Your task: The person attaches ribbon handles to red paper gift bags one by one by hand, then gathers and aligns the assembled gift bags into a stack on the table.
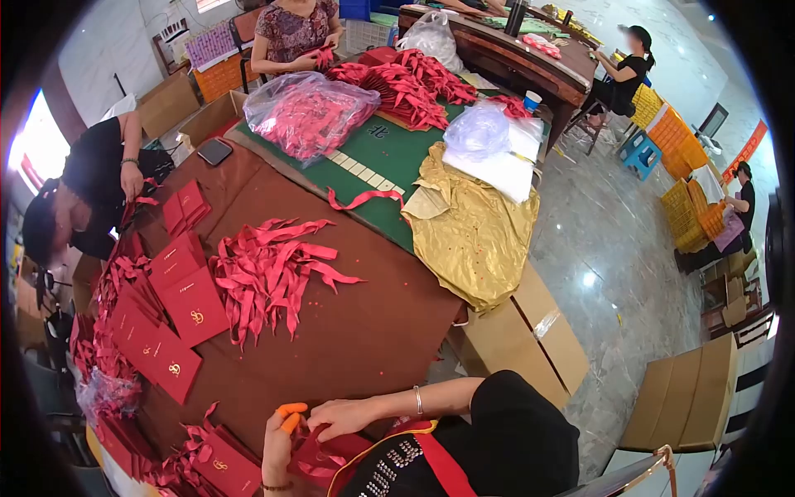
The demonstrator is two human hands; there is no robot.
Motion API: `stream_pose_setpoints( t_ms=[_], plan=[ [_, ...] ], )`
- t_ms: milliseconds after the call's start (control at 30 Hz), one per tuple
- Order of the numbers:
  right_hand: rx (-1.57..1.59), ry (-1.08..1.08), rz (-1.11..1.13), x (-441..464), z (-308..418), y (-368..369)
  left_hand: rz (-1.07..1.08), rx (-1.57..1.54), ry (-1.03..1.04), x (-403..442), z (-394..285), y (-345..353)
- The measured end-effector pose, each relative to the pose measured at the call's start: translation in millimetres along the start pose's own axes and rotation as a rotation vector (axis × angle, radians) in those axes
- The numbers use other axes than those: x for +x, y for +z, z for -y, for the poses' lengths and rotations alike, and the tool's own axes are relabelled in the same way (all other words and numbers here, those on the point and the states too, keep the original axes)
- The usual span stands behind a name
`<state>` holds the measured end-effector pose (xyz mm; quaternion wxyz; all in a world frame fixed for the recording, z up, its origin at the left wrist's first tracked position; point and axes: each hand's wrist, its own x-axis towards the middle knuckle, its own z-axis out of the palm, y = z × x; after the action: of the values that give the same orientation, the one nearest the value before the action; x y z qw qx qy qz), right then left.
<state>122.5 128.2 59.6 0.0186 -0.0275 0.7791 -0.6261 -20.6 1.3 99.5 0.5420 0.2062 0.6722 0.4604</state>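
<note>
At the table's near edge, my left hand has orange covers on two fingertips, and its fingers are bent inward. My right hand, with a silver bangle at the wrist, meets it with fingers pinched together. Under and between them is a red card piece with a red ribbon across it. The pinched part is mostly hidden by the fingers. Left of my hands lies another red card piece with a gold logo, with ribbon beside it.
Loose red ribbons and stacked red cards lie on the brown tabletop. A gold plastic sheet hangs over the right edge above a cardboard box. A person in black leans at the left; others work behind.
</note>
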Motion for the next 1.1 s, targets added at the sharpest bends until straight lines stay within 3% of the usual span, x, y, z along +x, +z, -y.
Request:
stream_pose_setpoints(
  t_ms=[133, 267, 333, 467, 533, 667, 733, 833, 967, 1033, 1100],
  plan=[
    [-0.028, 0.075, 0.056, -2.9, 5.1, -6.2, 0.009, -0.096, 0.09, 1.2, 9.7, -2.7],
    [-0.038, 0.083, 0.043, -2.3, -1.2, 2.9, -0.013, 0.01, 0.023, -2.6, 8.1, -0.5],
    [-0.025, 0.063, -0.079, -4.2, -5.4, 12.7, -0.043, -0.062, -0.028, -2.5, 12.0, -1.1],
    [0.002, 0.015, -0.04, -10.0, -6.7, 9.4, -0.066, -0.23, -0.013, -6.8, 12.1, -2.9],
    [0.31, 0.207, 0.145, -10.9, 5.1, 1.7, -0.086, -0.313, 0.008, -5.6, 16.1, -5.2],
    [0.275, 0.166, 0.255, -7.9, 5.9, 3.1, -0.168, -0.247, 0.047, -1.0, 12.1, -10.8],
    [0.296, 0.057, 0.335, -7.6, 12.4, -2.0, -0.396, -0.016, 0.188, 6.0, 1.7, -26.1],
    [0.218, 0.124, 0.367, -4.2, 17.5, -7.1, -0.416, -0.145, 0.188, 7.4, -12.0, -43.9],
    [0.256, 0.052, 0.378, -6.2, 8.8, -11.9, -0.354, -0.023, 0.168, 18.6, 2.6, -52.7],
    [0.142, -0.027, 0.259, -6.9, 6.7, -21.2, -0.477, -0.027, 0.432, 22.9, 1.3, -48.4],
    [0.032, -0.061, 0.112, -8.1, 5.5, -36.1, -0.438, -0.081, 0.533, 17.0, -8.3, -46.0]
  ],
)
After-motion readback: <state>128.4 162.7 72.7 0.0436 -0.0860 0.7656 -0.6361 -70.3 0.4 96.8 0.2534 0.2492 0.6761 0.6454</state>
